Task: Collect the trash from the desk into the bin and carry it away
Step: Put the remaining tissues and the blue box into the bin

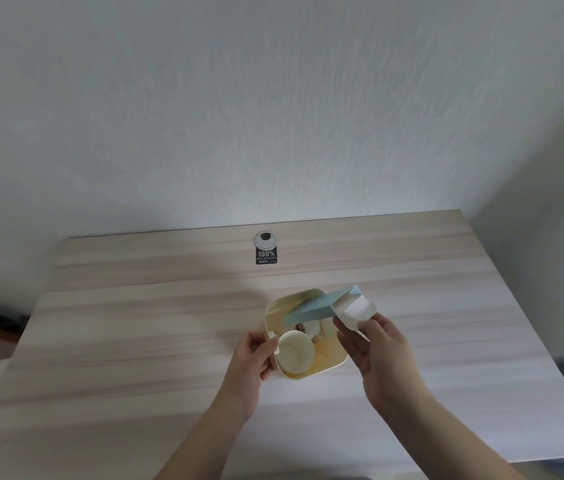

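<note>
The cream bin (275,311) stands on the desk (135,323), with a paper cup (296,353) inside its near part. The left hand (256,358) grips the bin's left rim, fingers curled. The right hand (377,344) pinches a blue-and-white carton (325,306), tilted across the bin's far-right rim, its blue end over the opening.

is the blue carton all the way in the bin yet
Not yet. The blue carton lies tilted across the bin rim, its white open end outside in the right hand.
</note>
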Demonstrator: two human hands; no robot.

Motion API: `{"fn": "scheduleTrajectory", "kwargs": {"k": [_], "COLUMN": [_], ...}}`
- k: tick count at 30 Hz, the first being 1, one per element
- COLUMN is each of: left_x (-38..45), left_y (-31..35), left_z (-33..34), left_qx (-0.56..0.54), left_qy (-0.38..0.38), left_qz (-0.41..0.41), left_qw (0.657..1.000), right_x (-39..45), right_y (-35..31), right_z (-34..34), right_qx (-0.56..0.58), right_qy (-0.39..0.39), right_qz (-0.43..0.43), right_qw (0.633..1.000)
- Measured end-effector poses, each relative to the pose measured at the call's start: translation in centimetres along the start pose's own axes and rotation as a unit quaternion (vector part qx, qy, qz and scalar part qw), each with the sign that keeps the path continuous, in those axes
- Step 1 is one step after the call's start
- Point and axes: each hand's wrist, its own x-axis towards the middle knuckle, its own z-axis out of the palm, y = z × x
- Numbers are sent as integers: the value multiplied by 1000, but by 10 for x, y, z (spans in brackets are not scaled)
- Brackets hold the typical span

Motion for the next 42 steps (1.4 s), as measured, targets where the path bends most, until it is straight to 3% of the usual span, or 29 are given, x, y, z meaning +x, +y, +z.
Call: {"fn": "scheduleTrajectory", "kwargs": {"k": [15,19,22,25,26,27,30,32,34,42], "left_x": [-10,-14,-16,-19,-20,-21,-24,-26,-28,-35], "left_y": [-3,-4,-2,0,1,2,4,5,6,6], "left_z": [5,3,-2,-9,-11,-13,-18,-20,-22,-31], "left_qx": [-3,-24,-38,-29,-25,-22,-20,-20,-17,22], "left_qy": [-23,-13,-3,-7,-11,-15,-15,-18,-29,-76], "left_qz": [11,4,4,9,12,15,18,18,16,15], "left_qw": [1000,1000,999,1000,1000,1000,1000,999,999,997], "right_x": [-1,-2,-7,-10,-11,-12,-11,-11,-11,-12], "right_y": [27,25,15,4,2,0,1,6,9,26], "right_z": [25,23,15,6,3,-1,-11,-14,-12,13], "right_qx": [-47,-56,-151,-291,-375,-478,-687,-734,-759,-779], "right_qy": [-70,-109,-161,-177,-177,-174,-184,-218,-230,-267], "right_qz": [55,129,159,48,-21,-109,-381,-438,-434,-413], "right_qw": [995,984,962,939,910,854,591,471,427,389]}}
